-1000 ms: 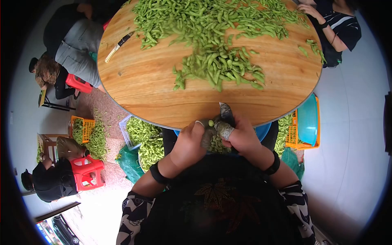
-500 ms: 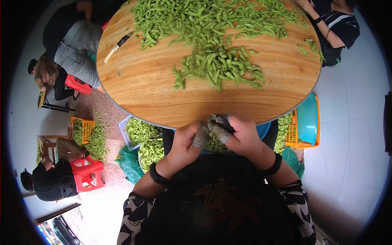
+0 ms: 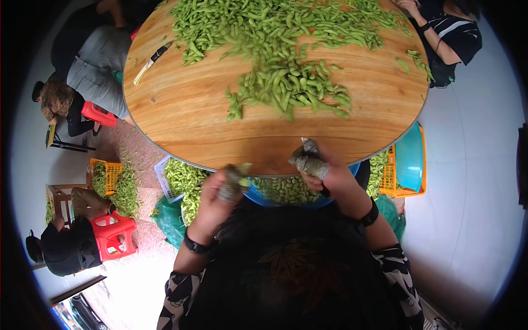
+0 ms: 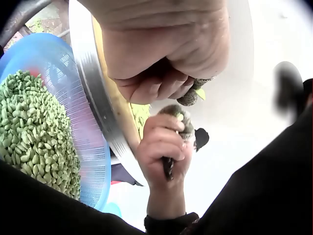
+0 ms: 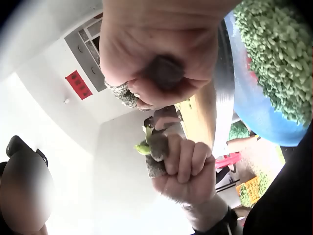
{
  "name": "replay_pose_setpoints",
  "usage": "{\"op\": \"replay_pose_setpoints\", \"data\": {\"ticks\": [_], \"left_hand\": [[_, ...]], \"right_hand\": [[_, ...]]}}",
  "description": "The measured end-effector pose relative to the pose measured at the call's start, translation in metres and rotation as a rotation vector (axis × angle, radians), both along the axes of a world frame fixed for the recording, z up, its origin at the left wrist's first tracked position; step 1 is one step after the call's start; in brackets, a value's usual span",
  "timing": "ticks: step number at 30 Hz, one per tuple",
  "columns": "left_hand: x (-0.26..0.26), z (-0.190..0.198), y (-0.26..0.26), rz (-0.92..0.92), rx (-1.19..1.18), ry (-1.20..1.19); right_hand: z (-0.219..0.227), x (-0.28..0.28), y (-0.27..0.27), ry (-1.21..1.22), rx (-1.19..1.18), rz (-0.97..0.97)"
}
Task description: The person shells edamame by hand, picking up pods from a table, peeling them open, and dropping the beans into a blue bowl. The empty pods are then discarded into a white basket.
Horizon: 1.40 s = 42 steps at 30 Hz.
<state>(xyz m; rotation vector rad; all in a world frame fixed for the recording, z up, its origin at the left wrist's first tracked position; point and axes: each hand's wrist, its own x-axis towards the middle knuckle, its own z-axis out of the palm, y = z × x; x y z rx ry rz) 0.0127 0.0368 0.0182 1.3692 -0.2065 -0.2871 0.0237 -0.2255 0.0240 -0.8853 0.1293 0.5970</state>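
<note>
In the head view the left hand [image 3: 215, 198] pinches a green pod [image 3: 244, 180] between fingers with grey coverings; the right wrist view shows this hand [image 5: 188, 169] and the split green pod [image 5: 143, 148]. The right hand [image 3: 338, 179] is curled round a small knife, its blade tip [image 3: 304, 141] up by the table edge. In the left wrist view the right hand [image 4: 164, 152] grips the dark handle [image 4: 168, 167]. The hands are apart, above a blue basket [image 4: 93, 142] of shelled beans [image 4: 39, 142]. Pods [image 3: 291, 82] lie heaped on the round table [image 3: 181, 121].
Another knife [image 3: 151, 63] lies on the table's left. Crates and sacks of pods stand below on both sides, with an orange crate [image 3: 389, 179] and a teal basket [image 3: 410, 159] at right. Other people sit or bend at the left, near red stools [image 3: 113, 234], and one is at the upper right.
The hands were together over the basket and have separated, the left moving left with a pod. The basket of shelled beans shows between them. The head view has shifted slightly.
</note>
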Motion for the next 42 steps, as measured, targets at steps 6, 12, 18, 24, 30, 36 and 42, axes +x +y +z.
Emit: {"op": "replay_pose_setpoints", "data": {"ticks": [6,12,18,24,30,36,42], "left_hand": [[0.013,-0.038,0.118,0.648,0.532,-0.138],[0.022,-0.031,0.166,0.685,1.676,-0.128],[0.027,0.008,0.066,0.591,1.212,-0.736],[0.028,0.040,-0.065,0.022,0.845,-0.990],[0.027,0.025,-0.066,-0.243,0.633,-0.629],[0.018,0.009,-0.060,-0.103,0.094,-0.052],[0.017,0.011,-0.061,-0.112,0.179,-0.105]], "right_hand": [[-0.009,-0.013,-0.009,-0.810,-0.973,-0.204],[-0.011,0.038,-0.061,-0.939,-1.773,-0.533],[-0.017,0.034,-0.048,-0.917,-1.427,-0.497],[0.036,0.001,-0.023,-0.668,-1.024,0.041],[0.024,-0.012,-0.017,-0.654,-0.878,-0.122],[0.020,-0.021,-0.010,-0.763,-0.842,0.015],[0.020,-0.020,-0.007,-0.737,-0.765,0.023]]}}
